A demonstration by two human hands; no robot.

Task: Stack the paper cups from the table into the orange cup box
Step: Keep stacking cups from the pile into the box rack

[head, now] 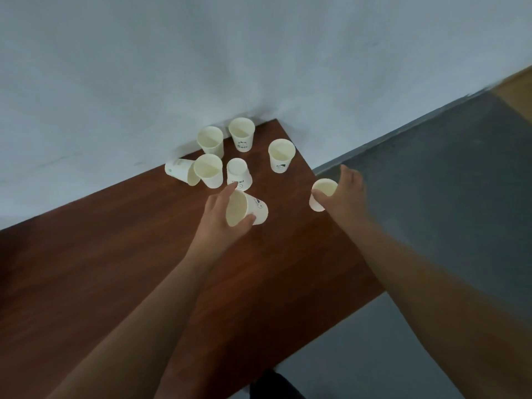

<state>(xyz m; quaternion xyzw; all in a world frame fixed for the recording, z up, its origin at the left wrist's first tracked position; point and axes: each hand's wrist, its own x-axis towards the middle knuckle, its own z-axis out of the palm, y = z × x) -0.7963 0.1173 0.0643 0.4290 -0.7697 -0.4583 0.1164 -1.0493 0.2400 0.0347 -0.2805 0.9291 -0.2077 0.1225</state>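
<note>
Several white paper cups stand on a dark wooden table [121, 254] near the wall. My left hand [221, 217] grips a cup on its side [247, 210], its mouth facing me. My right hand [342, 197] holds an upright cup [322, 194] at the table's right edge. Behind them stand an upside-down cup [238, 174], upright cups [208, 169], [211, 139], [242, 133], [281, 155], and a tipped cup [180, 171] against the wall. No orange cup box is in view.
A pale wall [201, 67] rises right behind the cups. Grey floor [431, 182] lies to the right of and below the table's edge. A dark shape [270, 384] shows at the bottom by the table's near corner.
</note>
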